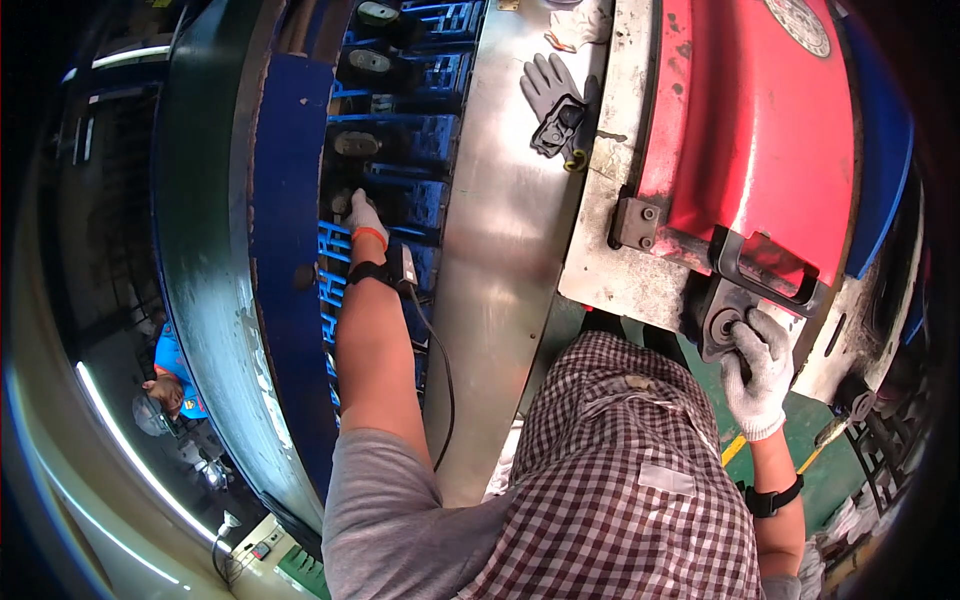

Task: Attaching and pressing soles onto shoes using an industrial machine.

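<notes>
My right hand [757, 370], in a white knit glove, has its fingers curled over a dark metal plate with a round ringed boss [724, 326]. That plate sits below a black handle [765, 272] on the front corner of a red machine cover [750, 150]. On the left, my left hand [366, 218] reaches into a row of blue slatted holders [420, 140]. It wears a white glove with an orange cuff. Its fingers are drawn together beside a dark rounded piece, and what they grip is hidden. Oval-topped dark pieces [356, 144] sit in the neighbouring holders.
Between the holders and the red machine runs a bare metal ledge [500, 230]. A grey glove [551, 88] and a black part [560, 130] lie on it. A cable [447, 370] trails from my left wrist. Another person [175, 385] is at far left.
</notes>
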Action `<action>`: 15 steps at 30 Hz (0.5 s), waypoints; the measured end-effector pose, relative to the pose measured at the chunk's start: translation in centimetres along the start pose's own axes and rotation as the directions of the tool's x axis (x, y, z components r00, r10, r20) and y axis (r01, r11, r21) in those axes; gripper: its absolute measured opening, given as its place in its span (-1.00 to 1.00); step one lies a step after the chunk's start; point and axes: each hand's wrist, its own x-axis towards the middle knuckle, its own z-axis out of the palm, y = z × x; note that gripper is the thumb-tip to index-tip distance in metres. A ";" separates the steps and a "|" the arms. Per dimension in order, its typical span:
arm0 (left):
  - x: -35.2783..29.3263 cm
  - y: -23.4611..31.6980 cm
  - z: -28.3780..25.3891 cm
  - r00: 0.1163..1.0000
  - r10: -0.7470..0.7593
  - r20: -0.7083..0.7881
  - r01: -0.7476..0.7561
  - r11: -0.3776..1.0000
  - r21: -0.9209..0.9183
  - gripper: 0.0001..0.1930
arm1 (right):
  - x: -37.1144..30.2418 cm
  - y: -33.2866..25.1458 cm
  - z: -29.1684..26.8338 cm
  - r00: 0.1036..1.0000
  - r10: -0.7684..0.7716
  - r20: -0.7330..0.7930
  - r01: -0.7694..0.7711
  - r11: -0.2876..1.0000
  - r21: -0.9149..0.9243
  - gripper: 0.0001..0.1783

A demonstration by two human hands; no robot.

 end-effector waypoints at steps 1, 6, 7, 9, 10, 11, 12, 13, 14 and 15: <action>0.6 -0.2 -0.5 1.000 -0.018 -0.002 0.018 0.991 0.133 -0.13 | 0.0 0.0 -0.1 1.000 -0.005 0.003 0.005 1.000 0.008 -0.43; -6.7 -1.8 -0.1 0.994 -0.088 0.058 0.080 0.989 0.123 -0.07 | -0.1 -0.1 0.5 1.000 -0.009 0.009 0.009 1.000 -0.010 -0.43; -8.6 -2.9 -0.7 0.999 -0.018 0.049 0.014 0.996 0.087 -0.08 | -0.2 0.0 0.4 1.000 -0.015 0.013 0.015 1.000 0.005 -0.43; -13.6 -5.2 -1.2 0.999 0.001 0.051 -0.001 1.000 0.012 -0.10 | -0.5 0.1 0.5 1.000 0.008 0.003 -0.008 1.000 -0.015 -0.42; -16.2 -6.2 -2.3 0.994 -0.042 0.099 0.052 0.993 -0.103 -0.12 | -0.7 0.3 0.5 1.000 0.015 0.007 -0.014 1.000 -0.015 -0.41; -17.9 -7.7 -3.7 0.996 -0.058 0.061 0.071 0.969 -0.235 -0.13 | -1.0 0.6 0.6 1.000 0.021 -0.001 -0.021 1.000 0.003 -0.41; -19.7 -9.0 -5.0 0.999 -0.035 0.019 0.039 0.960 -0.276 -0.09 | -1.2 0.7 0.6 1.000 0.031 0.001 -0.031 1.000 -0.001 -0.40; -20.3 -10.6 -6.7 0.995 -0.072 -0.073 0.042 0.934 -0.355 -0.12 | -1.4 0.8 0.6 0.999 0.037 0.006 -0.037 0.999 -0.005 -0.39; -20.1 -12.3 -8.9 0.975 -0.132 -0.181 0.062 0.935 -0.348 -0.18 | -1.5 0.9 0.6 0.999 0.034 0.015 -0.034 0.999 -0.003 -0.39; -19.3 -14.1 -11.2 0.939 -0.190 -0.287 0.084 0.935 -0.345 -0.24 | -1.6 1.0 0.6 0.999 0.037 0.019 -0.037 0.999 -0.007 -0.39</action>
